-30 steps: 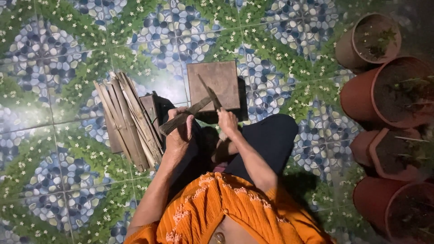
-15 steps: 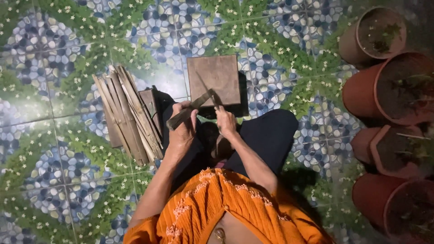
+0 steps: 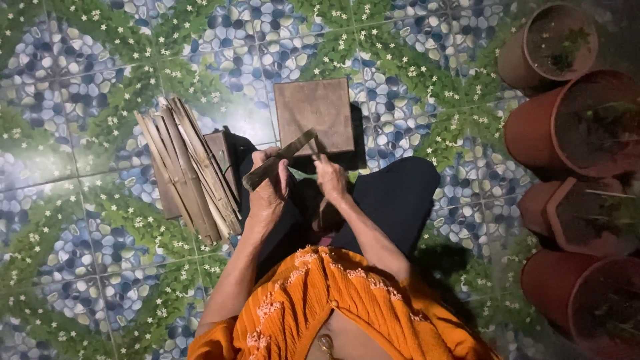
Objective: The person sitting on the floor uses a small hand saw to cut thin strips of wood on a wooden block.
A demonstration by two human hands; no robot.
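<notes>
My left hand (image 3: 269,193) is shut on a long dark knife (image 3: 283,157) whose blade slants up and to the right over the near edge of a square wooden block (image 3: 313,113) on the floor. Just to its right, my right hand (image 3: 330,177) has its fingers pinched on a thin sliver of wood beside the blade; the sliver is barely visible. A bundle of split bamboo strips (image 3: 187,167) lies on the floor left of my left hand. My dark-clothed legs (image 3: 393,200) are folded under both hands.
Several terracotta plant pots (image 3: 573,127) stand along the right side. A small dark board (image 3: 220,150) lies under the strips. The patterned tile floor (image 3: 80,87) spreads to the left and beyond the block.
The knife blade has shifted slightly up over the block's edge. The thin strip that stuck out above my right hand now shows much shorter. Both hands stay close together.
</notes>
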